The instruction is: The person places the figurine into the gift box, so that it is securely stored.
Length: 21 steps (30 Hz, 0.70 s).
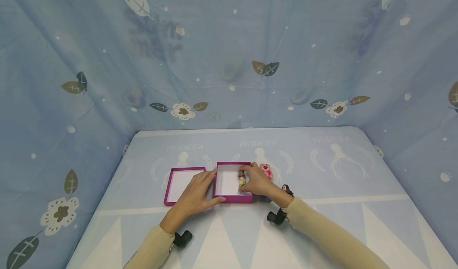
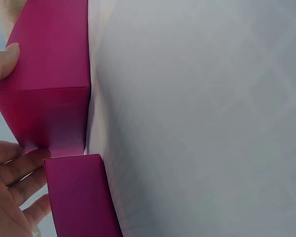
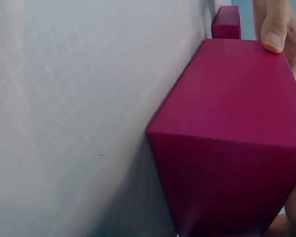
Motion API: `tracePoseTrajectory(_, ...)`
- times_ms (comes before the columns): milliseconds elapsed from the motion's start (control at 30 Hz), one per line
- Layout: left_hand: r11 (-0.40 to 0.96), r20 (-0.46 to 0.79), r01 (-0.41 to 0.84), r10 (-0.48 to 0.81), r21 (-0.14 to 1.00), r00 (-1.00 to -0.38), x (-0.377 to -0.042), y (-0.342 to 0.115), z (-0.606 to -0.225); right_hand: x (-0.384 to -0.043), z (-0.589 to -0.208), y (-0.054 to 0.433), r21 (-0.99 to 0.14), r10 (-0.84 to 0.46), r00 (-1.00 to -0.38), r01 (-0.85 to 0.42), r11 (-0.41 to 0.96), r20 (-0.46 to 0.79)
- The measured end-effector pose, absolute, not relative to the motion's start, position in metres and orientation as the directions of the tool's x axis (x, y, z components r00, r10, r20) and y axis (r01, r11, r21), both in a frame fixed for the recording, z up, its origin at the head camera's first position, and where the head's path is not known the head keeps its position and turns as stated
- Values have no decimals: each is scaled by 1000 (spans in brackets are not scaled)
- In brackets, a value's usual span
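A magenta box (image 1: 233, 199) with a white inside stands open at the middle of the table. My left hand (image 1: 195, 192) holds its near left corner, the thumb (image 2: 9, 58) on the front wall and the fingers along the left side. Inside the box, toward the right wall, my right hand (image 1: 258, 181) reaches over the rim and pinches a small figurine (image 1: 242, 180) with brown hair and a yellow and green body. The figurine looks upright in the head view; both wrist views hide it behind the box walls.
Left of the box lies a shallower magenta lid (image 1: 167, 191), white side up, partly behind the left hand. A pink bear figurine (image 1: 266, 168) stands right of the box. A dark-haired figurine (image 1: 286, 189) is partly covered by the right wrist. A patterned curtain (image 1: 229, 102) rises behind the table.
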<state>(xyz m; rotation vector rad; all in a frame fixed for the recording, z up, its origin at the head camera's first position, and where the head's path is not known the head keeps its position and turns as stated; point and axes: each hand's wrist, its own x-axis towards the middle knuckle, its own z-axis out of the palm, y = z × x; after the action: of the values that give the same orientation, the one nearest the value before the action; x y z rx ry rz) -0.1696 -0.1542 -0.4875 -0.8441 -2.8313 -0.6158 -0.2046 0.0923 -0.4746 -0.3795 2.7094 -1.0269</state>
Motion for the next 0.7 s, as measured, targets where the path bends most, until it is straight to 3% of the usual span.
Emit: tracePoseTrajectory(700, 756, 233, 559, 508, 342, -829, -171, -153, -486, -207, -472, 90, -633, -317, -940, -170, 755, -126)
